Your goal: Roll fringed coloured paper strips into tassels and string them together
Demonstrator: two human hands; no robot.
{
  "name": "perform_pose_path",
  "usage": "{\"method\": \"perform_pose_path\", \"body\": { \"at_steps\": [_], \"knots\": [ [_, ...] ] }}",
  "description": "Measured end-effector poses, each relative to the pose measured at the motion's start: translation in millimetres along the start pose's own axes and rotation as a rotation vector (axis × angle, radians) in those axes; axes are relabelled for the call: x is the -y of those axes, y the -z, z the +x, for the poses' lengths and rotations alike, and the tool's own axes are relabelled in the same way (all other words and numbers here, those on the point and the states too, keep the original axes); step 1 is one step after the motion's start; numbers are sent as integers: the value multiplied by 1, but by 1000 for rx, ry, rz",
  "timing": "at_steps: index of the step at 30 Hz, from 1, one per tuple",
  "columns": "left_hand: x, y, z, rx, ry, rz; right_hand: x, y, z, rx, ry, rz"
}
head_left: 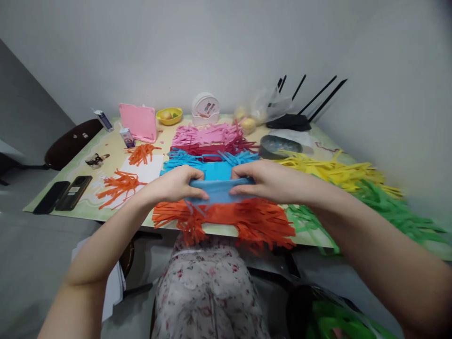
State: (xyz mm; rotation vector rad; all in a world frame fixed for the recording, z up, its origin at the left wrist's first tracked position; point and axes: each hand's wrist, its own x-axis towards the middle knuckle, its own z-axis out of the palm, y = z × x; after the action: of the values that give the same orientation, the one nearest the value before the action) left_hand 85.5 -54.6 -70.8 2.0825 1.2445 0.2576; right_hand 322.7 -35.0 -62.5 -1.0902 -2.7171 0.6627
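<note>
Between my hands is stretched a blue sheet (217,190), probably paper or thin felt, with a few strips dangling from its left end. My left hand (183,183) pinches its left edge between thumb and fingers. At the right edge my right hand (249,179) pinches it the same way. Below and nearer me lies an orange fringed sheet (222,214), its strips hanging over the table edge. Just beyond my hands are blue fringed sheets (212,167), partly hidden by the held piece. Farther back lie dark red fringe (201,149) and pink fringe (206,135).
Yellow fringe (328,169) and green fringe (384,207) cover the right side. Orange strips (122,184) lie left, with two phones (73,193). At the back stand a pink tablet case (139,122), a yellow basket (169,116) and a black router (289,122). A dark bowl (278,147) sits mid-right.
</note>
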Motion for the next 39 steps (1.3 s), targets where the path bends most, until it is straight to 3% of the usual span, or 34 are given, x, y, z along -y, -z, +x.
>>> {"method": "perform_pose_path", "body": {
  "at_steps": [5, 12, 21, 26, 30, 35, 39],
  "knots": [
    [-8, 1, -3, -55, -10, 3, 2, 6, -1, 36, -37, 35],
    [-8, 6, -10, 24, -18, -90, 5, 11, -3, 74, -44, 75],
    [0, -4, -11, -88, 49, -170, 3, 10, -5, 109, -47, 53],
    [2, -6, -13, -98, -36, -156, 1, 0, -8, -27, -17, 127],
    [8, -15, -17, -190, -69, -175, -3, -20, -13, -156, -62, 282],
    [23, -40, -16, -312, -20, -542, -10, -54, -17, -413, -112, 572],
    [35, -59, -13, -403, -63, -787, -15, -77, -19, -522, -172, 877]
  ]
}}
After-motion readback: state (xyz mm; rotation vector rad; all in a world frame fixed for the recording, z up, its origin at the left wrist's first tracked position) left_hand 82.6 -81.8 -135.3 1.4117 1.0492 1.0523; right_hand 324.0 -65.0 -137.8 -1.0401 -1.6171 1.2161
